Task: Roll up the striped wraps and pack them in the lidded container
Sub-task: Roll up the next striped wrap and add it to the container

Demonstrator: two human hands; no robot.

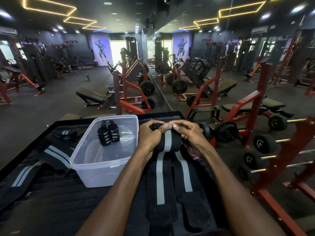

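Observation:
A black wrap with a grey stripe [167, 142] is partly rolled at the far end of the black table. My left hand [150, 135] and my right hand [189, 133] both pinch its rolled end, thumbs on top. Its loose tail [160, 181] runs back toward me, with a second flat striped wrap [185, 176] beside it. A clear plastic container [88, 165] stands open to the left of my hands, no lid on it. Two rolled striped wraps [108, 132] lie inside at its far end.
More unrolled striped wraps [51, 153] lie left of the container, and another [67, 132] sits behind it. The black table edge [25, 147] runs diagonally at left. A dumbbell rack [265, 150] and red benches [238, 106] crowd the right; a mirror wall stands ahead.

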